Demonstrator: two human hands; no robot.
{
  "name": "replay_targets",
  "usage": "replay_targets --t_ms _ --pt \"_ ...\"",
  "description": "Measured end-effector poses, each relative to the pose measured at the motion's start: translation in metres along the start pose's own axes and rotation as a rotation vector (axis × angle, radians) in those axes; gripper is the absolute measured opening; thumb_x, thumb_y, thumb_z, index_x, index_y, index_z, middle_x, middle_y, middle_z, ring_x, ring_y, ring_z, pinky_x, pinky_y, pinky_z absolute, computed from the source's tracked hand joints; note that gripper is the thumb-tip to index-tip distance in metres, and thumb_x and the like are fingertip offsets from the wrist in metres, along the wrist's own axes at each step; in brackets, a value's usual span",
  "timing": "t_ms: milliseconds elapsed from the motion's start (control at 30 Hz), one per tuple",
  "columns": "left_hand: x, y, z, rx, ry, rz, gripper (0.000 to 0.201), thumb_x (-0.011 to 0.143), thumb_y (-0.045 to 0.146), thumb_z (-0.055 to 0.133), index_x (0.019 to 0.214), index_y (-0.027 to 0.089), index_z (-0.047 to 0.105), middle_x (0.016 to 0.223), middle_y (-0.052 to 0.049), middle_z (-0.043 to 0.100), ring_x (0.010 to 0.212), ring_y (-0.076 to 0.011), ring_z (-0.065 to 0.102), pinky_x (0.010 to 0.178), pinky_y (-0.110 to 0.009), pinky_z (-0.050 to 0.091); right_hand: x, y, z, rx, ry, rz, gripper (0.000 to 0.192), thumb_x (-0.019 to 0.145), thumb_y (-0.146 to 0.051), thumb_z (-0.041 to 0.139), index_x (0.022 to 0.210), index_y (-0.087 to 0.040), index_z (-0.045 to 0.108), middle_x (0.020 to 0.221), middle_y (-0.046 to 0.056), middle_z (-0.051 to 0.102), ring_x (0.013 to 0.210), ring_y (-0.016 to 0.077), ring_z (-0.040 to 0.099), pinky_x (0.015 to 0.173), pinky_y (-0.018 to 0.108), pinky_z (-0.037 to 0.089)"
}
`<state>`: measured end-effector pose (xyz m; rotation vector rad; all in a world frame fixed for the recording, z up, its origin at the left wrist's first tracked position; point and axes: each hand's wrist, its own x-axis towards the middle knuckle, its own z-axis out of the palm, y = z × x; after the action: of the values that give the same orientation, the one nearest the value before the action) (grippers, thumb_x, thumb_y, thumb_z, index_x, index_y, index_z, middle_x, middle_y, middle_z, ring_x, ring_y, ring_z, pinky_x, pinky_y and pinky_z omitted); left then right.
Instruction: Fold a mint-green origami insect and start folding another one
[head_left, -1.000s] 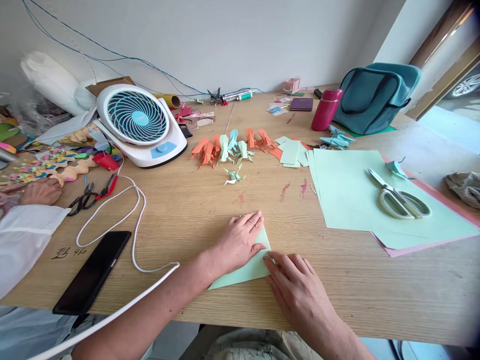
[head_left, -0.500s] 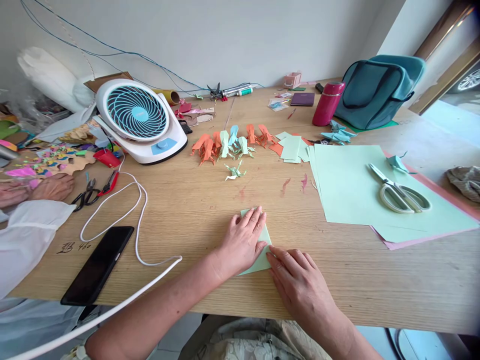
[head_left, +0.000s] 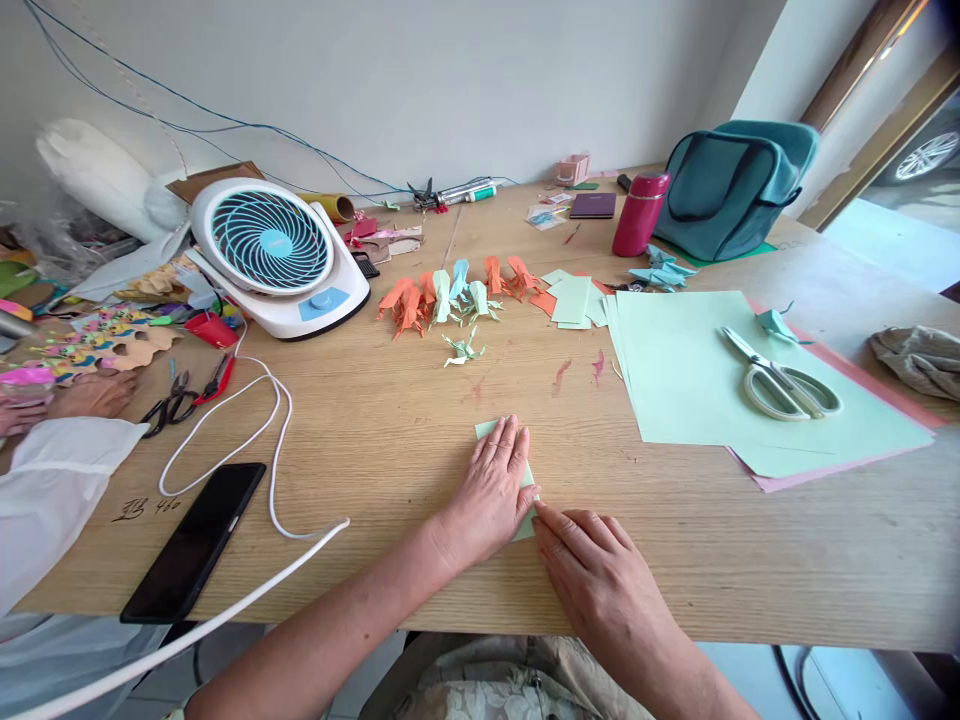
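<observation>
A small piece of pale green paper [head_left: 526, 526] lies on the table in front of me, mostly covered by my left hand. That left hand [head_left: 495, 490] rests flat on top, fingers stretched toward the far end. At the paper's lower right edge, the fingers of my right hand [head_left: 589, 560] are drawn together and pinch it; the thumb is largely hidden. Beyond my hands sits a folded green paper figure [head_left: 463, 346]. Behind it several orange, green and blue folded figures [head_left: 442, 292] stand in a row beside small green paper pieces [head_left: 572, 300].
To the right, scissors [head_left: 780, 375] lie on large green sheets [head_left: 675, 370]. A pink bottle [head_left: 640, 214] and teal bag [head_left: 735, 190] stand behind. On the left are a fan [head_left: 274, 245], a white cable [head_left: 281, 440], a phone [head_left: 195, 540], pliers [head_left: 180, 398] and another person's hand [head_left: 94, 392].
Less of the green paper shows below my left hand, and its right edge looks narrower. My right hand has shifted slightly down and left. The whole view has turned a little.
</observation>
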<state>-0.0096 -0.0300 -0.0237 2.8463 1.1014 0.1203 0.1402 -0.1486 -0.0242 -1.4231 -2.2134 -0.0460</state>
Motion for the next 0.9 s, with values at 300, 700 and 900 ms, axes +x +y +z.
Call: replay_targets --t_ms 300,700,900 --pt "0.003 0.009 -0.014 0.069 -0.071 -0.047 0.066 0.098 0.041 0.043 0.150 0.005 0.027 0.160 -0.022 0.020 0.149 -0.0346 0.017 0.119 -0.056 0.022 -0.003 -0.002 -0.004 0.033 0.047 -0.009 0.030 0.098 -0.011 0.045 0.119 -0.011 0.065 0.125 0.014 0.067 0.104 0.0252 0.059 0.083 0.037 0.048" --pt "0.003 0.019 0.006 0.064 0.024 -0.101 0.060 0.098 0.027 0.037 0.150 -0.001 0.024 0.159 -0.023 0.020 0.149 -0.0315 0.019 0.120 -0.047 0.027 -0.007 -0.002 -0.007 0.130 0.072 -0.020 0.026 0.096 -0.009 0.048 0.115 -0.012 0.065 0.117 0.014 0.070 0.101 0.0240 0.059 0.081 0.037 0.047" --pt "0.005 0.017 0.005 -0.011 0.052 -0.136 0.056 0.100 0.029 0.034 0.150 0.004 0.029 0.158 -0.019 0.027 0.148 -0.0288 0.026 0.119 -0.047 0.029 -0.025 0.008 -0.019 0.176 0.122 0.040 0.020 0.093 -0.005 0.050 0.102 -0.013 0.066 0.102 0.011 0.071 0.084 0.0206 0.060 0.075 0.036 0.045"
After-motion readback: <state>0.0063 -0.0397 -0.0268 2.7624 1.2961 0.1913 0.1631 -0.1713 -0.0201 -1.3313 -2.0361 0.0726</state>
